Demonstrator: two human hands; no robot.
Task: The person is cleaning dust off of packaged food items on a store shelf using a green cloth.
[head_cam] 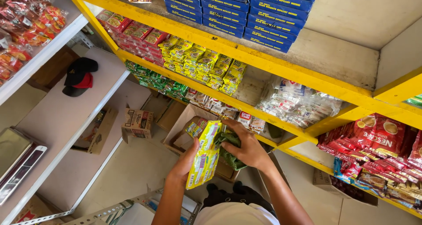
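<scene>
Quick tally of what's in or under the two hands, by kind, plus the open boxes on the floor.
Yellow sachet strip, held in left hand: 1
Green cloth, under right hand: 1
Open cardboard boxes on the floor: 2, one large, one small
Total: 4

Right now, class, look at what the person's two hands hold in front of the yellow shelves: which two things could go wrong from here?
1. The left hand pinches the long yellow sachet strip near its lower part only; it may buckle or slip.
2. The right hand, holding a green cloth, is close to the stacked packets on the yellow shelf; a careless sweep might knock some down.
</scene>
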